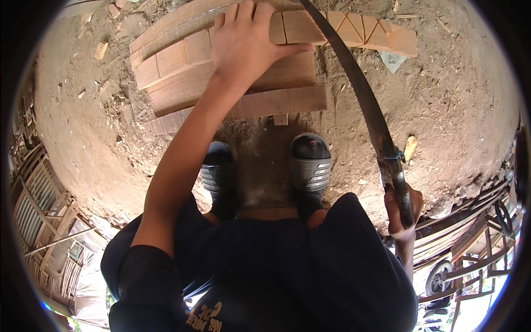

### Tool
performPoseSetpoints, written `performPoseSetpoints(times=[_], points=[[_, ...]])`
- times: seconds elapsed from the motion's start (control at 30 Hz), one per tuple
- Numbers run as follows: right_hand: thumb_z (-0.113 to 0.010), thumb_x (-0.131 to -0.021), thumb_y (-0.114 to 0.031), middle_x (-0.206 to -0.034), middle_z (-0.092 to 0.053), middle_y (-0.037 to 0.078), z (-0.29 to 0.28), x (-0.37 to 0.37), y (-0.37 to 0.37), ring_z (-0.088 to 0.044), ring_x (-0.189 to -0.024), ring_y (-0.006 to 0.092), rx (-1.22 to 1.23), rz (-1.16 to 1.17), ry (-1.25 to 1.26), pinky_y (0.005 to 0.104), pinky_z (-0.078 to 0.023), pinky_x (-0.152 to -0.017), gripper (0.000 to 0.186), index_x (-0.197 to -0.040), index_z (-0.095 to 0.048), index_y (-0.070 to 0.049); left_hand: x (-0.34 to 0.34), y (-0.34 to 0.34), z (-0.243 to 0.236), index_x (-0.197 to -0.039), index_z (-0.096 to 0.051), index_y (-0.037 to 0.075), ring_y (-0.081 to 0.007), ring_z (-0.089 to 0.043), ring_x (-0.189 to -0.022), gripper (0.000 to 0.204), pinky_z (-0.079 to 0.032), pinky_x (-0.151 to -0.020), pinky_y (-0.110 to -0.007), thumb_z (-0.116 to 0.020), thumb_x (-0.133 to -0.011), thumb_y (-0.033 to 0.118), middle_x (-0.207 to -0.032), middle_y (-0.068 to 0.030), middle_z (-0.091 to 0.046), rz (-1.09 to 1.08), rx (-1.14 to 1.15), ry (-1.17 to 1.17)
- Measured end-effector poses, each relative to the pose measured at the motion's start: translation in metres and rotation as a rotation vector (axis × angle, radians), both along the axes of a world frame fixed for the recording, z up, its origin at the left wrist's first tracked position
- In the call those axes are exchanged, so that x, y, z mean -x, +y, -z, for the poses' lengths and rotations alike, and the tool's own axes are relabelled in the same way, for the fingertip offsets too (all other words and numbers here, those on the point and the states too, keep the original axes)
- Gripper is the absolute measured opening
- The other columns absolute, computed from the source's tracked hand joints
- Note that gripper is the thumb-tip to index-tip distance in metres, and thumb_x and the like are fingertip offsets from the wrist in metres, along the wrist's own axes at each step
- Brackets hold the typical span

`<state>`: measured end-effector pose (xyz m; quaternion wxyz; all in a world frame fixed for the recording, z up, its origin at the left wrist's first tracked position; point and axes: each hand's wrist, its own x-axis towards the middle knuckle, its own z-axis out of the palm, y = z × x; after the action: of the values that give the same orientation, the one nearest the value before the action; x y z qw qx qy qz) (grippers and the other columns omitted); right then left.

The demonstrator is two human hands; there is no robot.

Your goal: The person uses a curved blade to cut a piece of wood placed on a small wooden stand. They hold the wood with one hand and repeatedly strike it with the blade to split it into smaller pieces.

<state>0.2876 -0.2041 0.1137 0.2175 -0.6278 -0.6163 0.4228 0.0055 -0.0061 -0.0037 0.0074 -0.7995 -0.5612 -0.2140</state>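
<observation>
My left hand (242, 51) lies across a long light-brown wooden strip (185, 53), its fingers over the far side and its thumb stretched toward the right. The strip rests on a low stand of thick boards (290, 73) and sticks out past their right end. Dark crossing lines mark its overhanging part. In my right hand (406, 206) is the handle of a handsaw (362, 91), the fingers wrapped round it. The long dark blade runs up and to the left, its toothed edge at the strip just right of the stand. Whether the teeth have cut in, I cannot tell.
My feet in grey-striped sandals (311, 166) stand close to the near board. Wood chips (101, 51) and a pale scrap (410, 148) lie on the dirt ground. A clear plastic piece (392, 60) is under the strip. Stacked timber and a wheel (440, 278) are at lower right.
</observation>
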Motion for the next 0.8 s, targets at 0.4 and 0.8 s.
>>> performPoseSetpoints(times=[0.4,0.8], points=[[-0.054,-0.077,0.0,-0.053,-0.044,0.007,-0.003,-0.006,0.003,-0.04,-0.043,0.0125,0.026,0.007,0.034,0.031,-0.026,-0.04,0.007,-0.081,-0.058,0.004,0.0,0.001,0.002,-0.096,-0.059,0.006,-0.0314,-0.053,-0.097,0.068,-0.043,-0.084,-0.044,-0.081,-0.053,0.053,-0.095,-0.0111,-0.056,0.024,-0.074,-0.01],[-0.056,-0.079,-0.002,-0.057,-0.049,0.01,-0.01,0.0,0.024,-0.045,-0.044,0.0159,0.033,-0.031,-0.033,0.0312,-0.03,-0.042,0.014,-0.09,-0.061,0.006,0.0,0.001,0.001,-0.096,-0.058,0.005,-0.032,-0.053,-0.098,0.069,-0.042,-0.085,-0.044,-0.081,-0.053,0.054,-0.099,-0.0126,-0.056,0.016,-0.073,0.025]])
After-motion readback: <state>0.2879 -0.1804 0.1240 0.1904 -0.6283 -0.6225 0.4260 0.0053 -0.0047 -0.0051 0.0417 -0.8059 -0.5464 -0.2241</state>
